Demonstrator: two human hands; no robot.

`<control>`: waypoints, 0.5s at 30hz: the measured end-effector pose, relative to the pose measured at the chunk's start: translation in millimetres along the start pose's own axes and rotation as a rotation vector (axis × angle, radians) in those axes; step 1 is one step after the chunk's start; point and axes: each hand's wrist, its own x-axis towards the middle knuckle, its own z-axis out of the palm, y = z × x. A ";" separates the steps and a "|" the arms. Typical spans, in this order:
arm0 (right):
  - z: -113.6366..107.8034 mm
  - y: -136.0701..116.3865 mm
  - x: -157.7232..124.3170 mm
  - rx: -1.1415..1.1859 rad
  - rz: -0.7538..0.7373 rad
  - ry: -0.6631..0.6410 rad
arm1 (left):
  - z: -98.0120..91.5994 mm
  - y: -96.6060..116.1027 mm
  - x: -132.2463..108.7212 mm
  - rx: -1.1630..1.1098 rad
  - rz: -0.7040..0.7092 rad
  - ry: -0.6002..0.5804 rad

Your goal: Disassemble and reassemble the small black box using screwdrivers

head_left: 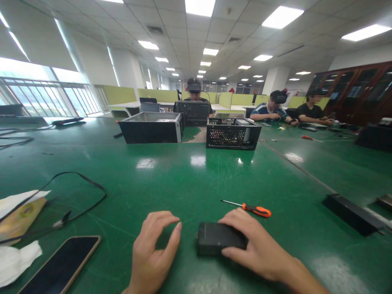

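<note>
My right hand (255,245) grips a small black rectangular box (211,241), with the thumb along its near side and the fingers over its far side. What kind of box it is, I cannot tell. It rests on or just above the green tabletop (171,175). Left of the box, and apart from it, my left hand (154,249) is empty, its thumb and forefinger curved with a small gap at the tips. Beyond my right hand lies an orange-and-black screwdriver (255,210), its shaft pointing left.
Two black computer cases (151,131) (234,135) stand farther back. A phone (63,265), crumpled tissue (18,261) and black cable (92,183) lie at left. A long black bar-shaped part (352,214) lies at right. Several people sit across the table, one behind a dark panel (194,113).
</note>
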 end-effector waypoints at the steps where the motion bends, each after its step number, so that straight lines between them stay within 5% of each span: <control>1: -8.5 10.8 -0.4 -0.050 0.053 0.105 | -0.2 -0.6 0.1 -0.001 0.003 0.003; 3: -28.8 43.7 -3.7 -0.219 0.246 0.398 | -0.4 -1.3 0.4 -0.001 0.012 0.009; 6: -57.4 109.3 -15.0 -0.387 0.496 0.673 | 0.4 -1.2 0.4 0.008 0.007 0.006; 10: -75.5 173.4 -30.5 -0.553 0.681 0.791 | 2.6 -0.6 -0.1 0.005 0.005 -0.022; 15: -96.3 185.6 -53.3 -0.736 0.766 0.911 | 2.0 -2.3 -0.1 0.004 0.024 -0.028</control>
